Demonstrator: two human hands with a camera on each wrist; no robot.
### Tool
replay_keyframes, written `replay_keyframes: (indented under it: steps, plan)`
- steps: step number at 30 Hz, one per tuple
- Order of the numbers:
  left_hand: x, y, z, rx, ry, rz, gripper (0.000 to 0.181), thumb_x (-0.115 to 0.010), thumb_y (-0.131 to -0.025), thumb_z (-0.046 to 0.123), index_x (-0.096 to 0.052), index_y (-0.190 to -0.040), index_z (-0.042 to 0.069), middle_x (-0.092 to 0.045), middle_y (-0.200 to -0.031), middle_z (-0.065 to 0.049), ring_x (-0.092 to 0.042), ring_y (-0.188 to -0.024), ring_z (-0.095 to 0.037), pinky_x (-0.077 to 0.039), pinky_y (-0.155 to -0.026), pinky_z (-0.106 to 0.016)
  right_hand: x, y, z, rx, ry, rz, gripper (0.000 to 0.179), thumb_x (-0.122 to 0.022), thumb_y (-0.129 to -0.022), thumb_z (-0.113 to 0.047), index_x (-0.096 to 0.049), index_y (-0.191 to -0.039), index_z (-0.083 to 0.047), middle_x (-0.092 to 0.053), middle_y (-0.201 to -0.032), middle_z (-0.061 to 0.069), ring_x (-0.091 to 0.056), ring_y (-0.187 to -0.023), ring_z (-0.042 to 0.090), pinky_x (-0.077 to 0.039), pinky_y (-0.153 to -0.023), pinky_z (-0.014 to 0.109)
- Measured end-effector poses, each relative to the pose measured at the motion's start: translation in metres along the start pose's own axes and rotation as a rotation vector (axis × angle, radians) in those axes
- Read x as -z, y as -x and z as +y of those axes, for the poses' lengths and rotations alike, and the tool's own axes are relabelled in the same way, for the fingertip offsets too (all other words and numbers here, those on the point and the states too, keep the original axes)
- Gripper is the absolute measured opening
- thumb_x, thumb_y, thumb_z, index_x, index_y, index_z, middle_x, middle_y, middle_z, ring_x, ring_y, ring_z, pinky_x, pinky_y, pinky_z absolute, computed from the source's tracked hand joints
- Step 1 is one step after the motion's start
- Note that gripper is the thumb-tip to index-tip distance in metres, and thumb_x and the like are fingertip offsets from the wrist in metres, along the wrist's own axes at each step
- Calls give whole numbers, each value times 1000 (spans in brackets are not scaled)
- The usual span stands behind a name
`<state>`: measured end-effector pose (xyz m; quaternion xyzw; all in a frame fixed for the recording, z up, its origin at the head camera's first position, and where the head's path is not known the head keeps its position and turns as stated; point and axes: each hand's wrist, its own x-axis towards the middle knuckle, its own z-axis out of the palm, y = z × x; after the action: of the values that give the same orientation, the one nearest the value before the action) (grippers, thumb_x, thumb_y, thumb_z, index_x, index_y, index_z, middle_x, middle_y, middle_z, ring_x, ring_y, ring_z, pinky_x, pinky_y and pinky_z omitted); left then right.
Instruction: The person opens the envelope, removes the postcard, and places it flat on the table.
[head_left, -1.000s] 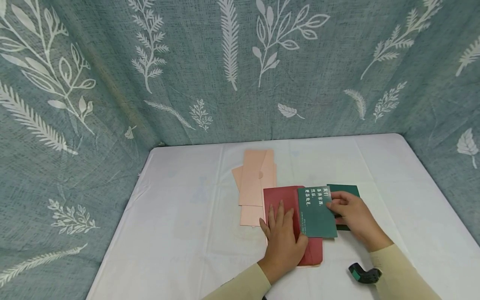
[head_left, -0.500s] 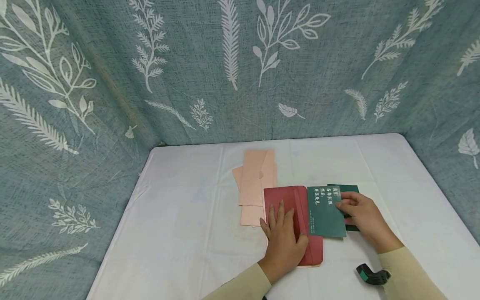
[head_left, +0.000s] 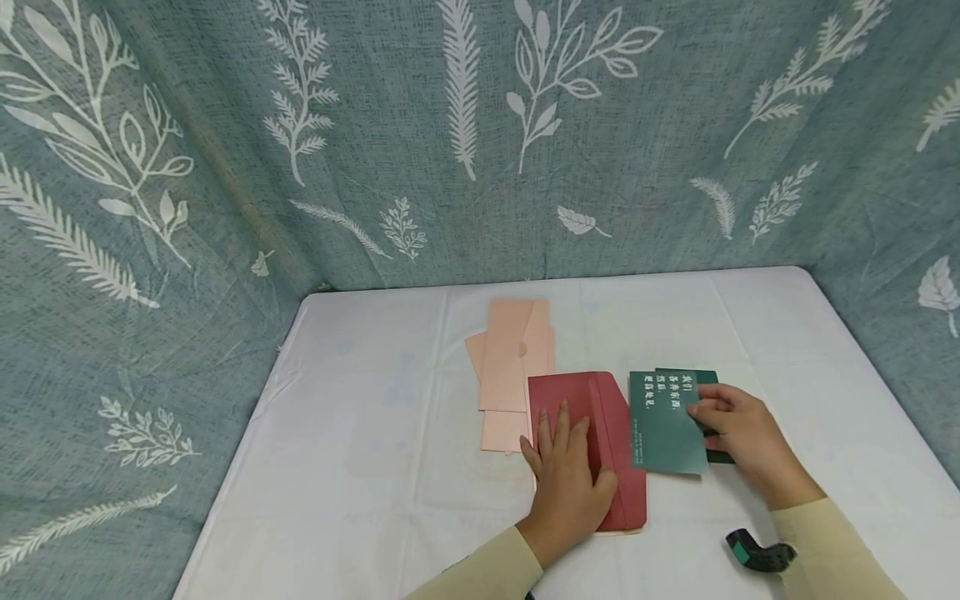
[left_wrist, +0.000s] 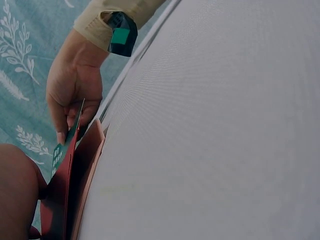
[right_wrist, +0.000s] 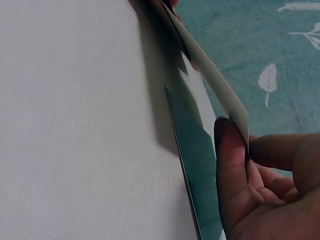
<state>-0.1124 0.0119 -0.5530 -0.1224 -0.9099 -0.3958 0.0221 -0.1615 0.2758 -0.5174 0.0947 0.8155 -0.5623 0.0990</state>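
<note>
My left hand (head_left: 566,492) rests with spread fingers on a red envelope (head_left: 617,433), whose flap lies unfolded to the right. With thumb and fingers my right hand (head_left: 750,446) pinches the right edge of a green card (head_left: 663,429) printed with white Chinese characters. From the right wrist view, the pale back of the held card (right_wrist: 220,85) is tilted above the table. Beneath it lies a second green card (right_wrist: 192,150), mostly covered in the head view. The left wrist view shows the red envelope (left_wrist: 59,200) edge-on, beside a pale pink layer (left_wrist: 90,170).
Several pale pink envelopes (head_left: 510,358) overlap behind the red one, toward the back of the white-covered table (head_left: 352,467). A patterned teal curtain (head_left: 420,142) hangs round the back and sides. A black wrist device (head_left: 759,552) sits at the right sleeve.
The right hand has moved right with the green card, which overlapped the red envelope's flap and now lies mostly to its right. My left hand has stayed in place.
</note>
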Motion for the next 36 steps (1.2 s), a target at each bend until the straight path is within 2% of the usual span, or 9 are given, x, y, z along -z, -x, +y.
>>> replay_keyframes:
  steps: [10,17,27,36]
  plan:
    - [1,0,1,3,6,-9,68,-61,-94,20,-49,-158,0,-25,-175,-21,-4,-162,-48,5,-111,-86,11,0,5,2,55,35,53,-61,-113,-17,-45,-154,13,-63,-124,20,-62,-97,15,-60,-74,32]
    - [2,0,1,1,0,-12,67,-61,-94,21,-49,-157,0,-25,-175,-21,-5,-162,-48,4,-112,-86,15,1,8,16,78,50,50,-60,-113,-16,-48,-151,13,-65,-118,18,-62,-91,15,-60,-72,32]
    - [2,0,2,-3,-8,-8,67,-62,-94,20,-49,-157,0,-26,-175,-21,-5,-162,-48,4,-111,-86,19,2,9,19,104,53,50,-60,-112,-15,-48,-151,15,-66,-115,18,-63,-91,16,-61,-70,33]
    - [0,0,1,-27,5,17,66,-60,-92,16,-50,-154,-3,-29,-173,-25,-9,-161,-52,1,-109,-88,19,3,9,4,118,47,58,-60,-112,-17,-42,-155,17,-66,-121,21,-63,-89,15,-61,-68,33]
